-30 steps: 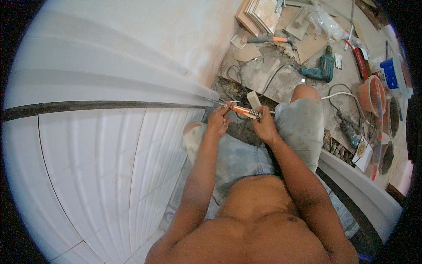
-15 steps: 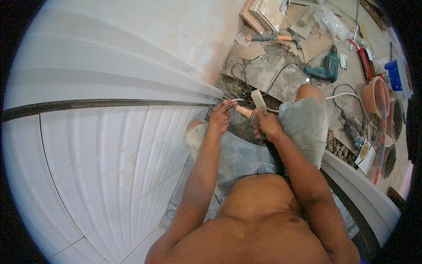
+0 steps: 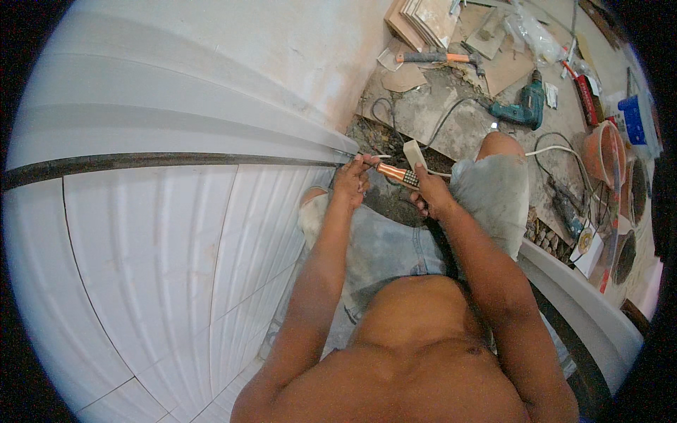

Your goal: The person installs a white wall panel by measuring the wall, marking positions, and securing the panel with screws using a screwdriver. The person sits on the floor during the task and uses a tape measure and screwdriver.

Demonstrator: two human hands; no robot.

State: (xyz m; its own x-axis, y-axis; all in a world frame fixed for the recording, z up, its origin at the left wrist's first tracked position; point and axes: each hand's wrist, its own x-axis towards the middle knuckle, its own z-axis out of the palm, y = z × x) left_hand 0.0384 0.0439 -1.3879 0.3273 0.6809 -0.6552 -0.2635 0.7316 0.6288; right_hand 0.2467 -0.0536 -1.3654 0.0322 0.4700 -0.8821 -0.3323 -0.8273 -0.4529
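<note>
A screwdriver [image 3: 398, 174] with an orange, white and dark patterned handle lies between my two hands, its thin shaft pointing left toward the wall. My right hand [image 3: 435, 194] is closed around the butt end of that handle. My left hand [image 3: 350, 185] pinches near the shaft's tip, beside the end of the grey-white panel [image 3: 296, 141]; its fingers hide what the tip touches. A pale oblong block [image 3: 413, 154] stands just beyond my right fingers; whether they touch it I cannot tell.
White ribbed tiles [image 3: 148, 254] cover the left wall below a dark gap [image 3: 141, 166]. On the rubble-strewn floor lie a hammer [image 3: 437, 58], a green drill [image 3: 522, 106], an angle grinder [image 3: 568, 211] and loose cables. Stacked tiles [image 3: 423, 25] and an orange bucket [image 3: 603, 151] stand farther out.
The screwdriver handle, blurred before, now shows its pattern sharply. My right hand has shifted slightly right and up, toward the handle's end. My left hand stays at the panel's end.
</note>
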